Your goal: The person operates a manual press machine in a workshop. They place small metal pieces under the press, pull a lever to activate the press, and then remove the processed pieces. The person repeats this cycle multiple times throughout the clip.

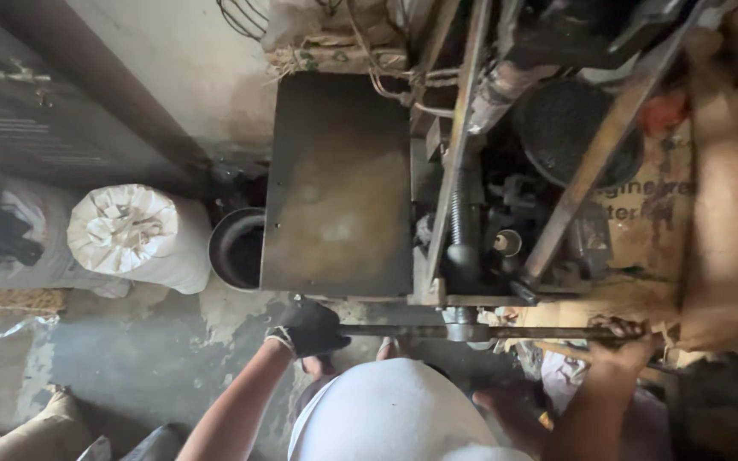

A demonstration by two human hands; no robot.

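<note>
Left hand (309, 327), in a dark work glove, is clenched around one end of the long rusty horizontal metal bar (489, 331); bare right hand (623, 337) grips the opposite end. The bar runs across the front of the grimy steel-framed press machine (463, 213), just below its flat grey metal plate (339, 183). A round dark metal bucket (237, 248) sits beside a tied white sack (134, 232). Judgement — even pressure from both ends, feet well apart, would keep the bar level.

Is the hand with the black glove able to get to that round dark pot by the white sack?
Probably yes. The left hand grips the long bar, and the pot sits just beyond it beside the metal plate, with open floor between.
</note>
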